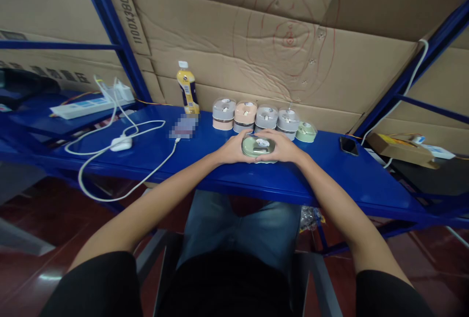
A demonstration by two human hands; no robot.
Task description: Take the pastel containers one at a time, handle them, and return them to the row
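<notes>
Green and shiny-topped, the small box sits between the two hands above the worktop, just in front of a row of stacked boxes. The left hand and the right hand curl around its opposite sides, holding it from both ends; whether its base touches the worktop I cannot tell. An uneven squeeze could tip it or let the smooth side slip. The fingers are close to the stacks, so a forward nudge could topple an upper box, or shove the lone green one at the row's end. Over on the left, the loose white cable droops past the worktop's front edge, where a swinging left forearm might snag it.
</notes>
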